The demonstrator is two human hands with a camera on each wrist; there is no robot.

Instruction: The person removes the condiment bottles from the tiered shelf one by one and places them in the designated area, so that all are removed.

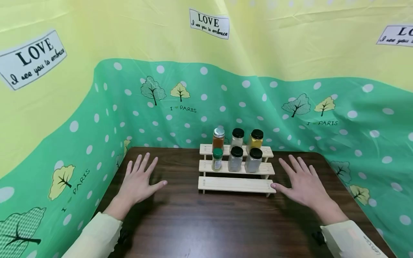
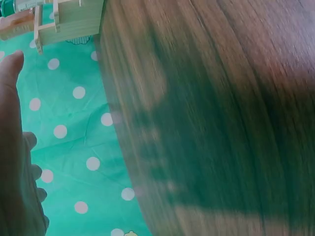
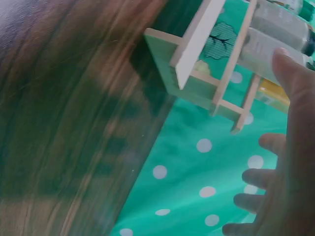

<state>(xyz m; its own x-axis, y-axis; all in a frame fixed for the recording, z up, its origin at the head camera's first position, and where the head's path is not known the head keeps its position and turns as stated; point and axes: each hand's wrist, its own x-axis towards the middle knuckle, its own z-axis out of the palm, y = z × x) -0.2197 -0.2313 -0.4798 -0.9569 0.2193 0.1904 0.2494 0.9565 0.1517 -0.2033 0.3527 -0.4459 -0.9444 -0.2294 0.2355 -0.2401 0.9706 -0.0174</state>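
Observation:
My left hand (image 1: 138, 182) is held over the left part of the table with its fingers spread, holding nothing. On the other side my right hand (image 1: 303, 184) is spread out too, its thumb overlapping the right end of a three-step wooden rack (image 1: 237, 184) in the head view. The top step carries a silver-capped jar of reddish-brown spice (image 1: 218, 141), a black-capped jar of pale contents (image 1: 237, 138) and a black-capped jar of yellow spice (image 1: 256, 139). On the middle step stand a green-capped jar (image 1: 217, 159) and two black-capped clear jars (image 1: 235, 159). The bottom step is bare.
A dark brown wooden table (image 1: 193, 225) lies under both hands. Behind it and along its sides hangs a green and yellow cloth (image 1: 206, 93) printed with dots, trees and lettering. The rack stands towards the table's far edge.

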